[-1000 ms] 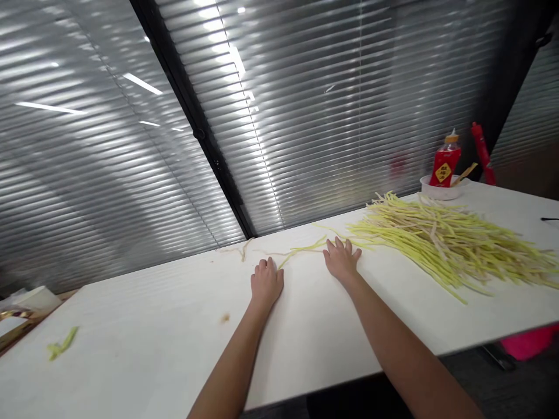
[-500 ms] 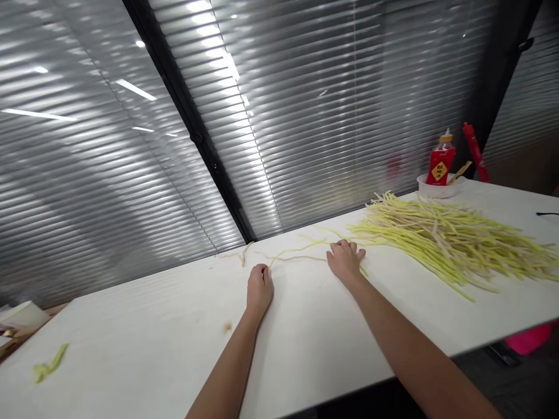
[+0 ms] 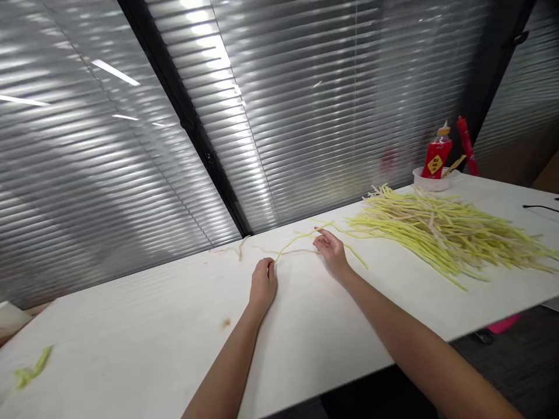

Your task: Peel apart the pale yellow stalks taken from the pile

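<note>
My left hand point(image 3: 263, 281) rests on the white table point(image 3: 131, 331) with its fingers curled, pinching the near end of a long yellow-green stalk point(image 3: 293, 242). My right hand point(image 3: 332, 250) is a short way to the right, fingers pinched on the same stalk or one beside it. A thin pale strand point(image 3: 288, 252) lies between the two hands. A large pile of yellow-green stalks point(image 3: 441, 230) spreads over the table to the right of my right hand.
A red sauce bottle point(image 3: 435, 159) stands in a white bowl point(image 3: 430, 183) at the far right, with a red bottle point(image 3: 467, 145) behind it. Pale scraps point(image 3: 233, 249) lie near the blinds. A green scrap point(image 3: 31, 368) lies at the near left. A black cable point(image 3: 539, 208) lies at the right edge.
My left hand went from flat to pinching the stalk's end. My right hand lifted from flat on the table, drew slightly left and pinched a stalk. The camera drifted.
</note>
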`<move>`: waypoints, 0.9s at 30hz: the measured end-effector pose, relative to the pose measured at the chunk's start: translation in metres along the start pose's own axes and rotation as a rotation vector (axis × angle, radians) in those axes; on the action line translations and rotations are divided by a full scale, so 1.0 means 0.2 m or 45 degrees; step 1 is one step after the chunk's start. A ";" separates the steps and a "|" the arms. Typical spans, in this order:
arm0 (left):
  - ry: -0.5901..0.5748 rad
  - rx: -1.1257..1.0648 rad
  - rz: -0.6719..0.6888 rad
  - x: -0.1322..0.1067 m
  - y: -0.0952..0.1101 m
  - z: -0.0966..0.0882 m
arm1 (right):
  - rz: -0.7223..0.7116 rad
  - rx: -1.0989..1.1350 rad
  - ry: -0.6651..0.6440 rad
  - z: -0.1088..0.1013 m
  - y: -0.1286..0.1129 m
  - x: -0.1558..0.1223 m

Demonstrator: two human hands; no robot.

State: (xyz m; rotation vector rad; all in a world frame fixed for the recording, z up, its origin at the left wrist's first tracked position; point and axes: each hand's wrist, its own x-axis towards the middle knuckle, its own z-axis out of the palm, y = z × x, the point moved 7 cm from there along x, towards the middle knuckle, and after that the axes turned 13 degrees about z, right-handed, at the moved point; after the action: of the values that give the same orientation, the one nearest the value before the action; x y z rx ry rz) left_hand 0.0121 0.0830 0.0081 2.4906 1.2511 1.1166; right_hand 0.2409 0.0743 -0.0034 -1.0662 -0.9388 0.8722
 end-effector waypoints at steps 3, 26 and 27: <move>-0.006 0.003 0.017 0.00 0.00 0.01 | 0.043 0.258 0.069 -0.05 0.00 0.01; 0.301 -0.222 -0.176 -0.01 -0.09 -0.05 | 0.120 0.107 0.299 -0.11 0.07 0.07; 0.319 -0.326 -0.224 -0.02 -0.11 -0.04 | 0.115 0.055 0.248 -0.08 0.06 0.06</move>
State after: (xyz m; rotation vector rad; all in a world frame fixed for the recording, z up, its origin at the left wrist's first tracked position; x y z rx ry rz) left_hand -0.0082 0.0927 0.0035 2.0628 1.2649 1.4715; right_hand 0.2586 0.0832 -0.0167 -1.1415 -0.7107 0.8420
